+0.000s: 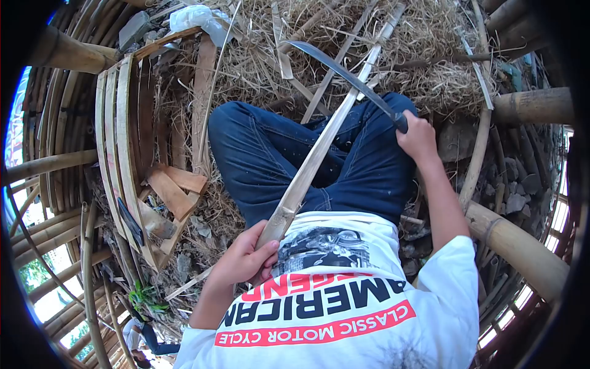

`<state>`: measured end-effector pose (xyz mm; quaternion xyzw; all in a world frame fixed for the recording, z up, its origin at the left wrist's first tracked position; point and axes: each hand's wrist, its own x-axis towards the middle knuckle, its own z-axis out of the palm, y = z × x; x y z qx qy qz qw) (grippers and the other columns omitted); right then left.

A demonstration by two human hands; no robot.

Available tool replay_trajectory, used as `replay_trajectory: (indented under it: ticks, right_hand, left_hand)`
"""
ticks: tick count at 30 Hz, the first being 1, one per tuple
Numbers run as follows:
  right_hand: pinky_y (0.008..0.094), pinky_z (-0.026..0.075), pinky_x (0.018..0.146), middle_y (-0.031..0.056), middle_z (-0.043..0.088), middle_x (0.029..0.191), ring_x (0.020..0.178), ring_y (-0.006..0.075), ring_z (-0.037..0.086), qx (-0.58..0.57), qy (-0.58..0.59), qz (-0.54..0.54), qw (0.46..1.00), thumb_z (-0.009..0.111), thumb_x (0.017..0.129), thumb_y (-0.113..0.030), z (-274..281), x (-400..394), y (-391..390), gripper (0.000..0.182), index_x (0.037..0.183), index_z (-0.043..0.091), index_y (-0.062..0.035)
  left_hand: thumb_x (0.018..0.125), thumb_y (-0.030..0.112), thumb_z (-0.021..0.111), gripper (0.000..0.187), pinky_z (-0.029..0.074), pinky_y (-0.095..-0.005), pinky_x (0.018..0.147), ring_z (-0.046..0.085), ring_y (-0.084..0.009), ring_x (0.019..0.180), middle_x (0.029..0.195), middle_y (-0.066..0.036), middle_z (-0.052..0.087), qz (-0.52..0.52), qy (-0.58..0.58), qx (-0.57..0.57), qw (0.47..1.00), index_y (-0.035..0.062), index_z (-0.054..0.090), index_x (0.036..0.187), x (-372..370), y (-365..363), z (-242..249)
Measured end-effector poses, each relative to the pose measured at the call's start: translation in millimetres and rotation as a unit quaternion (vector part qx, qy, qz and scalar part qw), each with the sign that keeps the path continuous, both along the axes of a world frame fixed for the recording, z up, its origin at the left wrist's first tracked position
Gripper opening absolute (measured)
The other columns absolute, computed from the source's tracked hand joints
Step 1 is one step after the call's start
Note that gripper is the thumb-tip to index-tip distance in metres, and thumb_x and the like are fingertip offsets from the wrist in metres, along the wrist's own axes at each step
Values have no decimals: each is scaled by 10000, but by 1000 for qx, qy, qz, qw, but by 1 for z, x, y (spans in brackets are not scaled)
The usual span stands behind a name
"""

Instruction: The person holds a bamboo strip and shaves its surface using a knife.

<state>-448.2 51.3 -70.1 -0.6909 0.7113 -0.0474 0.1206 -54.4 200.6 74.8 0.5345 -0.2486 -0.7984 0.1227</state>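
Note:
My left hand (249,255) is closed around the near end of a long split bamboo strip (319,150), close against my shirt. The strip slants up and away to the right, across my lap and over the shavings. In my right hand (418,136), by my right knee, is the dark handle of a machete (350,77). Its long curved blade points up and to the left and crosses over the strip in this view. Small pale chips dot my dark jeans (258,157).
Dry shavings (442,86) and loose strips cover the ground ahead. A slatted wooden crate (120,147) with wood offcuts (172,190) stands at left, a clear plastic bag (200,21) beyond it. Thick bamboo poles (516,246) flank me. Another person (138,335) is at lower left.

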Motion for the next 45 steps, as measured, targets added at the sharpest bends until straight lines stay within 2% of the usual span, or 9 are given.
replay_trajectory:
  ticks: [4,11,19,25,29,33,38,42,45]
  right_hand:
    - [546,527,705,234,667,761,784,461,654,-22,-98,-53,994,713,752,-157,12,30,36,224,934,608,-80]
    - [454,516,617,154,658,735,697,368,666,-5,-245,72,967,751,664,-116,56,84,113,225,830,603,-86]
    - [434,518,578,121,639,680,643,321,669,-4,-192,179,965,666,707,-106,49,87,102,145,821,582,-77]
    - [409,521,577,108,630,672,648,310,669,-23,-162,202,966,720,638,-99,41,78,87,228,815,577,-87]
    - [450,532,618,129,646,693,684,350,676,-37,-124,143,981,727,667,-123,36,67,71,214,800,563,-88]
    - [525,549,746,223,696,830,824,431,683,45,-27,-41,998,712,768,-186,7,-1,12,210,888,609,-48]
    - [543,543,754,249,682,810,833,455,667,-30,-33,-44,998,709,752,-191,8,-2,-12,246,953,640,-68]
    - [548,528,730,240,672,766,789,453,663,-16,-111,-62,992,701,742,-188,13,18,24,239,932,635,-59]
    - [525,528,684,203,666,721,737,425,667,-10,-145,-45,988,709,735,-187,41,48,59,213,903,635,-78]
  left_hand:
    - [1012,131,569,216,442,-209,465,518,-54,504,668,24,518,2,8,13,1000,27,498,1188,-1,-8,-4]
    - [893,144,750,339,483,-220,471,556,-55,528,693,13,591,-86,-84,-20,993,-10,576,1139,-11,-26,-20]
    - [866,73,734,378,467,-227,437,574,-73,490,656,-6,596,-105,-83,-16,991,-25,557,1185,-12,-25,-11]
    - [861,30,712,376,447,-229,418,561,-72,469,633,-12,593,-76,-70,-19,994,-37,548,1192,-15,-26,-10]
    - [843,54,740,387,446,-234,438,556,-62,492,663,-3,606,-83,-80,5,993,-33,568,1179,-12,-26,7]
    - [824,74,764,397,437,-234,449,552,-55,505,694,-4,620,-82,-88,-34,992,-31,586,1164,5,-6,6]
    - [822,41,737,282,445,-246,430,565,-75,482,661,-22,613,-52,-33,22,998,-20,583,1051,13,-26,2]
    - [799,14,675,318,453,-244,427,557,-81,467,662,-26,620,-100,-52,28,993,-20,603,1107,19,-29,-12]
    - [823,62,629,351,476,-257,574,564,-96,643,803,-50,610,-108,-35,-53,992,-6,548,1158,13,-26,-22]
